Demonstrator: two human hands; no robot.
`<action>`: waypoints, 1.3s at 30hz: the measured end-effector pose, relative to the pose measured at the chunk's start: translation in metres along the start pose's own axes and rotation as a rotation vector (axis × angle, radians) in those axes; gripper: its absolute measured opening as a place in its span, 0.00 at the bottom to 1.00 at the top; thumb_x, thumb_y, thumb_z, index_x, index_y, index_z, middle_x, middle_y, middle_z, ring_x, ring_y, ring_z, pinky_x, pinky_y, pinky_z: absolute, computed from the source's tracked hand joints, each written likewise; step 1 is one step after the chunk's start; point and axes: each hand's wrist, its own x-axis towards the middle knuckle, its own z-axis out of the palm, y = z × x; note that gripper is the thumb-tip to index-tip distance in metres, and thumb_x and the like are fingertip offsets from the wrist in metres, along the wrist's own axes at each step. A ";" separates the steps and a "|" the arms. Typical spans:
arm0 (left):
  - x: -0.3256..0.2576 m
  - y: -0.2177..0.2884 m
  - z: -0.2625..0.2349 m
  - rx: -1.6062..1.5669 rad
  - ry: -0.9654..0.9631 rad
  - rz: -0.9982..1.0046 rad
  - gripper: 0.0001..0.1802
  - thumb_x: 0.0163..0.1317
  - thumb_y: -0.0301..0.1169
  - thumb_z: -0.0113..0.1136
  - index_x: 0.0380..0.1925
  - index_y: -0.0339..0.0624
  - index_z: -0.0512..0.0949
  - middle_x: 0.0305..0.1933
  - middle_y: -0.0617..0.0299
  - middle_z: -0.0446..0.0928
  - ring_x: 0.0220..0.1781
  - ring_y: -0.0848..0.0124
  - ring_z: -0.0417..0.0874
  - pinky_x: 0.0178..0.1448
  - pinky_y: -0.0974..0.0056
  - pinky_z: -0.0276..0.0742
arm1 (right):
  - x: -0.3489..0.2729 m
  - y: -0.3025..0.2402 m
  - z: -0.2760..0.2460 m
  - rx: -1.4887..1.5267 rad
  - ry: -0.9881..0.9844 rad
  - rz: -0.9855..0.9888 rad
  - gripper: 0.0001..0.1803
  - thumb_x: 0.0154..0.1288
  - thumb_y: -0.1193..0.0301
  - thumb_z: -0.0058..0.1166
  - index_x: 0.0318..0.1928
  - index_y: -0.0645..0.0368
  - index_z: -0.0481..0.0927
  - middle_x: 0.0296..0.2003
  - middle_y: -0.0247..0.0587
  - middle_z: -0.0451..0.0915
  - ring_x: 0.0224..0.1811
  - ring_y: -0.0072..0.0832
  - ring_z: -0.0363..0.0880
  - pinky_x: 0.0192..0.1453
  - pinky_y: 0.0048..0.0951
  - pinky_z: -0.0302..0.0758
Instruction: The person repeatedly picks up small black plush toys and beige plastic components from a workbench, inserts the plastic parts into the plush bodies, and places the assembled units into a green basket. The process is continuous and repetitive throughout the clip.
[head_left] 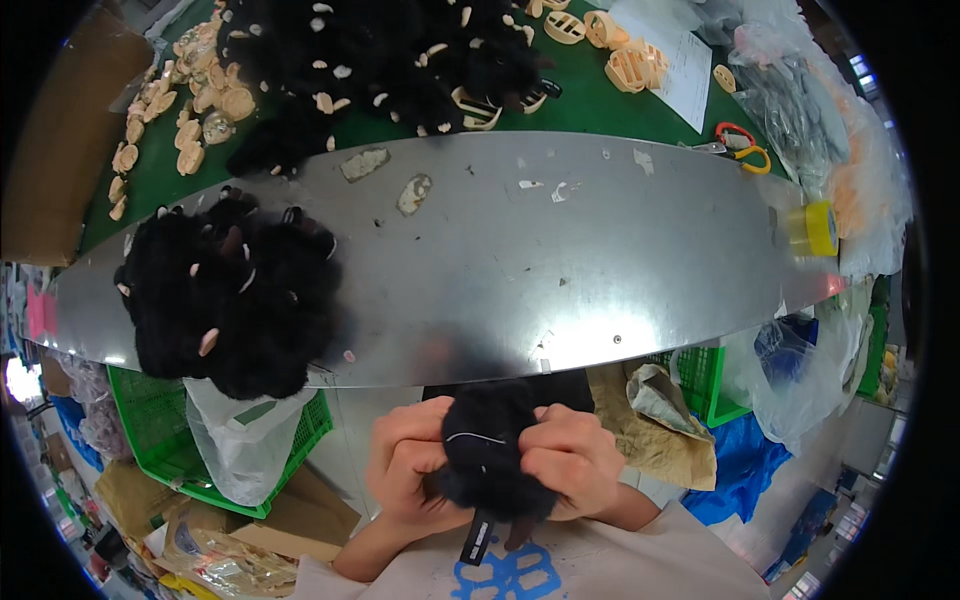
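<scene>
Close to my body, just past the near edge of the metal tabletop, my left hand (408,465) and my right hand (575,458) both grip a small black plush toy (490,462). Fingers are curled into the fur on its two sides. A thin pale line runs across the plush, and a black label (477,538) dangles from its lower end. On the left of the table lies a pile of black plush pieces (235,300) with small pale and pink bits showing among the fur.
A larger black plush heap (370,60) covers the green far surface, with beige plastic parts (215,80) beside it. Scissors (745,150) and a yellow tape roll (820,229) lie at the right. Below stand a green crate (150,445) and a cardboard box (300,525).
</scene>
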 end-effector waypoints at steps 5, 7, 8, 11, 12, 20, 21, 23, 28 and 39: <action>0.000 -0.005 0.010 -0.037 0.282 -0.020 0.18 0.50 0.29 0.74 0.26 0.37 0.69 0.40 0.52 0.72 0.37 0.64 0.80 0.39 0.67 0.74 | 0.003 -0.009 0.014 -0.069 0.018 -0.002 0.21 0.42 0.69 0.72 0.37 0.65 0.81 0.36 0.45 0.80 0.21 0.32 0.72 0.22 0.26 0.69; 0.003 0.001 0.006 -0.027 0.458 -0.081 0.17 0.50 0.29 0.72 0.25 0.35 0.70 0.39 0.52 0.72 0.35 0.65 0.79 0.37 0.68 0.73 | 0.010 -0.025 0.031 0.008 0.119 0.013 0.21 0.45 0.66 0.73 0.38 0.65 0.81 0.36 0.46 0.80 0.20 0.32 0.71 0.21 0.26 0.68; 0.007 -0.001 0.006 -0.034 0.454 -0.082 0.17 0.52 0.32 0.71 0.30 0.33 0.72 0.38 0.53 0.73 0.35 0.63 0.80 0.41 0.66 0.77 | 0.013 -0.027 0.023 0.010 0.003 0.070 0.22 0.45 0.66 0.74 0.38 0.65 0.81 0.36 0.46 0.80 0.24 0.34 0.72 0.25 0.29 0.70; 0.018 0.004 0.010 -0.029 0.466 -0.133 0.18 0.52 0.34 0.69 0.35 0.33 0.73 0.37 0.54 0.74 0.35 0.61 0.81 0.43 0.63 0.80 | 0.024 -0.027 0.011 -0.021 -0.015 0.090 0.25 0.43 0.64 0.75 0.40 0.65 0.80 0.38 0.46 0.79 0.35 0.39 0.74 0.40 0.38 0.73; 0.027 0.009 0.002 0.412 0.269 0.061 0.17 0.50 0.33 0.68 0.35 0.36 0.74 0.37 0.54 0.75 0.35 0.63 0.78 0.40 0.63 0.76 | 0.029 -0.025 0.010 -0.038 0.033 0.071 0.27 0.42 0.64 0.75 0.41 0.65 0.79 0.39 0.46 0.78 0.39 0.41 0.74 0.45 0.41 0.73; 0.021 0.014 0.002 -0.314 0.166 -0.162 0.27 0.55 0.31 0.72 0.51 0.32 0.73 0.41 0.50 0.79 0.34 0.68 0.80 0.40 0.68 0.76 | 0.033 -0.004 0.016 0.491 0.292 0.648 0.34 0.60 0.74 0.61 0.62 0.63 0.57 0.51 0.41 0.67 0.51 0.24 0.70 0.58 0.32 0.70; 0.026 0.019 0.002 -0.405 0.234 -0.270 0.28 0.56 0.32 0.73 0.52 0.30 0.71 0.40 0.51 0.78 0.33 0.70 0.79 0.40 0.69 0.76 | 0.034 -0.002 0.014 0.536 0.249 0.654 0.35 0.61 0.73 0.60 0.64 0.63 0.56 0.51 0.41 0.67 0.51 0.24 0.70 0.58 0.31 0.69; 0.031 0.012 -0.010 -0.315 0.100 -0.306 0.21 0.59 0.34 0.71 0.45 0.33 0.73 0.37 0.59 0.74 0.32 0.75 0.74 0.37 0.73 0.70 | 0.038 0.001 0.012 0.628 0.162 0.664 0.36 0.63 0.72 0.58 0.67 0.63 0.54 0.51 0.41 0.68 0.51 0.24 0.70 0.58 0.30 0.68; 0.037 0.011 -0.021 -0.367 -0.044 -0.398 0.08 0.59 0.23 0.69 0.31 0.35 0.77 0.31 0.61 0.73 0.30 0.76 0.69 0.36 0.72 0.64 | 0.031 0.009 0.008 0.675 -0.165 0.684 0.37 0.60 0.74 0.56 0.68 0.59 0.54 0.52 0.40 0.66 0.50 0.25 0.66 0.58 0.30 0.66; 0.019 -0.005 -0.009 0.052 0.025 -0.237 0.09 0.63 0.29 0.66 0.31 0.38 0.75 0.30 0.63 0.73 0.28 0.75 0.68 0.32 0.70 0.62 | 0.028 -0.011 0.004 1.147 -0.209 1.229 0.36 0.54 0.82 0.51 0.64 0.56 0.55 0.45 0.42 0.67 0.32 0.29 0.75 0.37 0.30 0.76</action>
